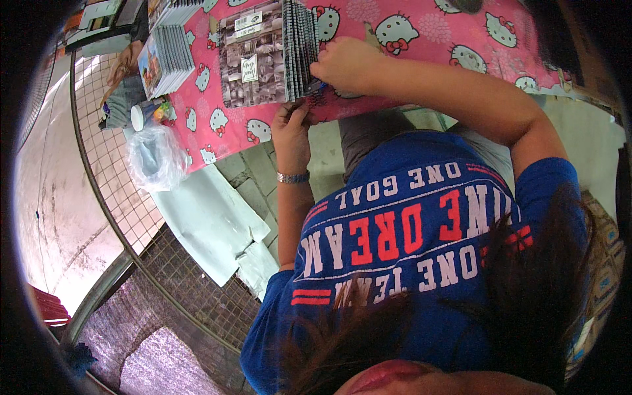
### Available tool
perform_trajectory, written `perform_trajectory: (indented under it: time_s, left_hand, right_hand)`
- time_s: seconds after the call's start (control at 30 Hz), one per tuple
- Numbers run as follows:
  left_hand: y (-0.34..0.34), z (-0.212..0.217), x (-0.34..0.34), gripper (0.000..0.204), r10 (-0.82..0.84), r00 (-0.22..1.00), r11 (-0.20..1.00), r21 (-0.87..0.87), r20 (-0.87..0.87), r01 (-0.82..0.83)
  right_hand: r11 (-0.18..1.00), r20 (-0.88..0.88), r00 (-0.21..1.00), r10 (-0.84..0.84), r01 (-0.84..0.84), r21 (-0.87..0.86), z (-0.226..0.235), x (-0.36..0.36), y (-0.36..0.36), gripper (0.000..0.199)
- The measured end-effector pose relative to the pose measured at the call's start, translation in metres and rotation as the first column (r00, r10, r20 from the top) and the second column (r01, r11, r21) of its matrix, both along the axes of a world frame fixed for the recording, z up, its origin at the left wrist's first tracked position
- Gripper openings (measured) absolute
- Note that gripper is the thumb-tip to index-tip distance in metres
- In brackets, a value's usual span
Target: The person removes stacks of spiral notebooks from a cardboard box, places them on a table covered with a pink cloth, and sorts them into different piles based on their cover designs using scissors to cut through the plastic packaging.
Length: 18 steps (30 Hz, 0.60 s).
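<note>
A stack of spiral-bound notebooks (248,56) with a grey photo-collage cover lies on the pink patterned tablecloth (220,135). Its dark coil bindings (300,49) face right. My right hand (349,66) is closed against the bound side, with its fingertips at the coils. Below it, my left hand (291,122) pinches at the stack's lower right corner, near the table edge. A small dark bluish thing shows between the two hands, too unclear to name. What either hand's fingers hold is hidden.
Another stack of spiral notebooks (168,59) stands to the left, with a further notebook stack (172,12) behind it. A clear plastic bag (156,158) hangs at the table's left corner beside a white round lid (137,118). Wire mesh (99,99) and a white sheet (207,217) lie beyond.
</note>
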<state>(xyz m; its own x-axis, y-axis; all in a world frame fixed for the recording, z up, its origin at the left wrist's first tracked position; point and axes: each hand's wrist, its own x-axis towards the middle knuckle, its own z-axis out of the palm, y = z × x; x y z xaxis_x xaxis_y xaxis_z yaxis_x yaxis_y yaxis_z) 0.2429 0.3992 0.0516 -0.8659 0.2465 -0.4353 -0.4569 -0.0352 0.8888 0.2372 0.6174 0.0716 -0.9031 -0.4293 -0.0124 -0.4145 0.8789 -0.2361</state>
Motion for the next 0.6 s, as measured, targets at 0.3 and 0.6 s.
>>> perform_trajectory:
  time_s: [0.3,0.6]
  left_hand:
    - [0.007,-0.005,-0.001,0.015,-0.051,0.998,0.995,-0.085,-0.028,0.049]
    - [0.002,-0.006,0.001,0.015,0.039,0.998,0.999,0.009,0.056,-0.040]
  right_hand:
    - [0.998,-0.204,0.977,0.064,-0.057,0.040,-0.016,0.001,0.000,0.015]
    - [0.998,-0.206,0.977,-0.055,0.050,-0.027,-0.026,0.006,0.013,0.014]
